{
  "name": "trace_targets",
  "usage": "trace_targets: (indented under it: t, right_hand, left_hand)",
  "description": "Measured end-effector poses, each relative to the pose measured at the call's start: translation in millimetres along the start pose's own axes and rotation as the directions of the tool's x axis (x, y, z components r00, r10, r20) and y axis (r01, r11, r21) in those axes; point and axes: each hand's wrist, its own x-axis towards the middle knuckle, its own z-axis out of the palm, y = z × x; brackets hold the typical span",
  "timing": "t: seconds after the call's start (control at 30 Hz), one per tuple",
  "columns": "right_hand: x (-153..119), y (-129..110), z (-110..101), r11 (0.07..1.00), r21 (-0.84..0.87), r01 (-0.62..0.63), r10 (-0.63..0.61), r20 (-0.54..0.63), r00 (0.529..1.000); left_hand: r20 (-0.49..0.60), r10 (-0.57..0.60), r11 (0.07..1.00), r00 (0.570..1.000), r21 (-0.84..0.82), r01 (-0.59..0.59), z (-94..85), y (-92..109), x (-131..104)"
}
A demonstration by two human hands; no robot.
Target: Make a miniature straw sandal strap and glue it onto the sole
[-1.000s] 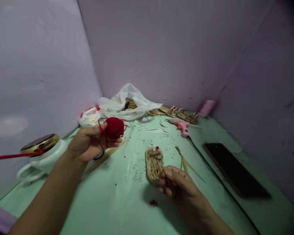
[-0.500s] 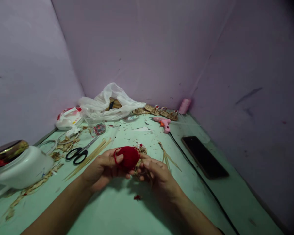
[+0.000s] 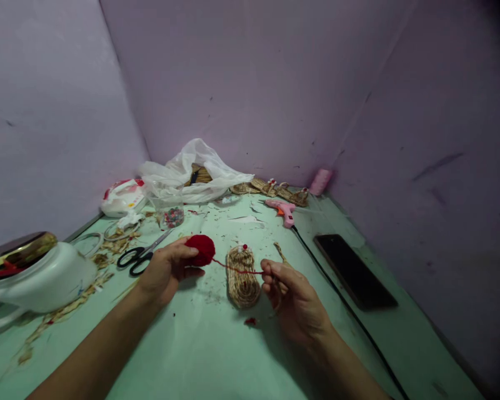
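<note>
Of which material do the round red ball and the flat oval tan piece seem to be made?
The round red ball looks like matte yarn, perhaps wool or acrylic: a thin strand runs from it. The flat oval tan piece looks like dull plant fibre, perhaps straw, from its coarse ridged coils.

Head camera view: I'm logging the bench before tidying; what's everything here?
Yarn ball: one, red, centre
Woven oval: one, straw-coloured, centre
Yarn scrap: one, red, below oval
Scissors: one, black-handled, left
Plant scraps: many, tan, left
White vessel: one, gold-and-dark item on top, far left
Bead tub: one, clear, mixed beads, back left
Packet: one, white-red, back left
Bag: one, whitish, back
Woven pieces: several, straw-coloured, back
Spool: one, pink, back right
Glue gun: one, pink, black cord, right
Phone: one, black, right
Table: one, green, underneath
Walls: purplish, around
Left hand: one, on yarn ball
Right hand: one, pinching yarn strand
</note>
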Motion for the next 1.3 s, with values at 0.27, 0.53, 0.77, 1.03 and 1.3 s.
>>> trace_targets:
  t: [0.27, 0.53, 0.77, 1.03, 1.3]
  right_hand:
    - [2.7, -2.1, 0.1, 0.999, -0.020, 0.026, -0.028, -0.101, 0.994]
    - [4.8, 3.9, -1.5, 0.982, -0.186, -0.023, 0.008, -0.081, 0.997]
    - [5.2, 13.6, -3.3, 0.938, -0.345, -0.009, 0.057, 0.128, 0.990]
    - [2.8, 20.2, -10.5, 0.906, -0.419, -0.054, 0.169, 0.244, 0.955]
    - [2.4, 20.6, -6.8, 0.872, -0.484, -0.077, 0.215, 0.235, 0.948]
  left_hand:
    - [-0.297, 0.236, 0.940, 0.925, 0.312, -0.140, -33.6, 17.8, 23.2]
    - [-0.114, 0.641, 0.139, 0.759, 0.990, 0.031, -71.9, 24.6, 39.6]
    - [0.306, 0.345, 0.493, 0.887, 0.745, -0.449, 18.5, -12.2, -27.5]
    - [0.531, 0.105, 0.690, 0.841, 0.570, -0.446, 29.4, -23.5, -34.9]
    - [0.559, 0.315, 0.315, 0.767, 0.701, -0.640, 27.4, -31.7, -36.6]
